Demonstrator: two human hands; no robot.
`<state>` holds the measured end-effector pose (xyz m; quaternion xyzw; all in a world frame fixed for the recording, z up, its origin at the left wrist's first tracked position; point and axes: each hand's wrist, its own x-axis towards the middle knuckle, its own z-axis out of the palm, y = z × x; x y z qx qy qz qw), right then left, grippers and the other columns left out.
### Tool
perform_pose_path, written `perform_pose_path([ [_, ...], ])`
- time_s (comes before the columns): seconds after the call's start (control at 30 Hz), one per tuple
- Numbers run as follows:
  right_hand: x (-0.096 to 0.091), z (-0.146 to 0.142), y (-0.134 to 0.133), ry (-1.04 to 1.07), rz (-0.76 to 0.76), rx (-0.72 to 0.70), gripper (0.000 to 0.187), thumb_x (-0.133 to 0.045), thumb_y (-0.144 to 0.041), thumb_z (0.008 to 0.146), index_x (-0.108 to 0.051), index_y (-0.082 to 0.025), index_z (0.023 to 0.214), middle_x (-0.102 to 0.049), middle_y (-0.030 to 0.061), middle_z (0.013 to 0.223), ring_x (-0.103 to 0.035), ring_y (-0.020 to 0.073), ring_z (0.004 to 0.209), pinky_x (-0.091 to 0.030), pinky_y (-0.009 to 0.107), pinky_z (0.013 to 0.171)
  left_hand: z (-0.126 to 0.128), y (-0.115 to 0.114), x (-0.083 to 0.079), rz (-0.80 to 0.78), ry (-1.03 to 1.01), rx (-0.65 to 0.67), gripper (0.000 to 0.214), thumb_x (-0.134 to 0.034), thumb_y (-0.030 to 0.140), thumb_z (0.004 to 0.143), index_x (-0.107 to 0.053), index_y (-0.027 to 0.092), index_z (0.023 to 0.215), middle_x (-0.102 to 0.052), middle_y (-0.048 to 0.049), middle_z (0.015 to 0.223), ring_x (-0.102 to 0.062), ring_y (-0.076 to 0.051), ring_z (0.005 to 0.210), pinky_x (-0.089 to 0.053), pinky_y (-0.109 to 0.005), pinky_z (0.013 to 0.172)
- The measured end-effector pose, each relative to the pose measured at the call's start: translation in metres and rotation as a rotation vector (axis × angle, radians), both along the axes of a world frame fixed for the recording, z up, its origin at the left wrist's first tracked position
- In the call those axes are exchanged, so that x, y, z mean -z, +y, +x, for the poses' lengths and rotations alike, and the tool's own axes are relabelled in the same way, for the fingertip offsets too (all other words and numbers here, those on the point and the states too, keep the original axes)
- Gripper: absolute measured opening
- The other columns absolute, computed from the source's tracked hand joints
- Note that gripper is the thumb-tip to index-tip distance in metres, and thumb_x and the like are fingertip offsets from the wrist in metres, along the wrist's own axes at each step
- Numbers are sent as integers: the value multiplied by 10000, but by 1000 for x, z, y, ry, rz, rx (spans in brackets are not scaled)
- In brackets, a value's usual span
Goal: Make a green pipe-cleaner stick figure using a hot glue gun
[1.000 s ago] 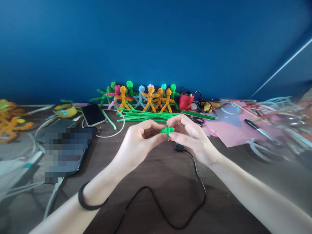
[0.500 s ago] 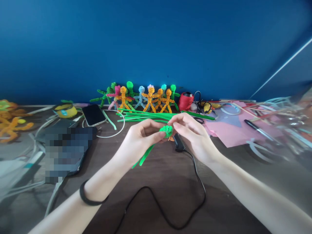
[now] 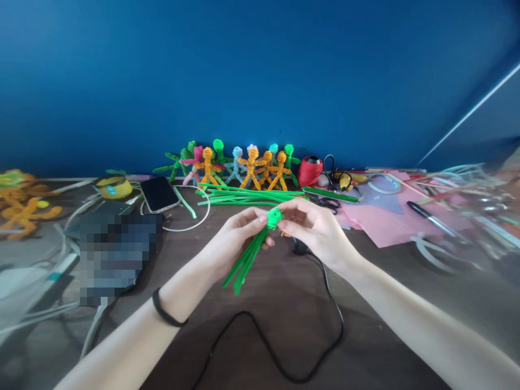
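Note:
Between my hands is a green pipe-cleaner figure [image 3: 273,218] with a coiled round head and several straight stems [image 3: 247,259] hanging down to the lower left. My left hand [image 3: 239,238] pinches it from the left, thumb near the head, and wears a black band on the wrist. From the right, my right hand [image 3: 312,225] grips the head between thumb and fingers. Behind the hands lies a bunch of loose green pipe cleaners [image 3: 244,196]. Several finished pipe-cleaner figures [image 3: 207,169] in orange, green, pink and blue lean against the wall.
To the left are a phone [image 3: 159,194], a yellow tape roll [image 3: 114,187], white cables and orange figures [image 3: 28,208]. A black cable [image 3: 260,336] crosses the table in front. Pink paper [image 3: 384,225], a black marker [image 3: 433,216] and a red object [image 3: 310,171] are on the right.
The green figure has been turned, so its stems show more fully below my left hand. My right hand's fingers have closed in on the head.

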<state>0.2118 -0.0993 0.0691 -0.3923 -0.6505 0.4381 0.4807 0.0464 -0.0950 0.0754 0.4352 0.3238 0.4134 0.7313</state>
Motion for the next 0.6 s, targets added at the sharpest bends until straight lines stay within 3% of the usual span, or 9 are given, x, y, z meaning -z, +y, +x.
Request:
perform_pose_path([
  [0.23,7,4,9,32,-64,102,254,-670,-358,727,-573,-164,860,-603,26,784,-563,142,723,-453,277,615,-2,4,9,-25,60,149,182,-605,257,788,-621,97,872,-683,-101,837,-622,-124,653,-492,-227,636],
  [0.4,7,9,14,10,-162,-54,278,-565,-403,809,-598,-177,967,-595,23,805,-526,112,647,-417,256,563,-4,6,13,51,238,129,146,-596,254,783,-617,110,789,-650,-49,727,-578,-89,565,-441,-198,548],
  [0.6,7,10,15,-23,-252,-208,270,-608,-425,778,-593,-158,820,-569,-8,647,-436,71,519,-350,225,496,-5,7,15,123,370,194,205,-566,318,799,-586,117,765,-587,-8,638,-525,-69,495,-407,-199,505],
])
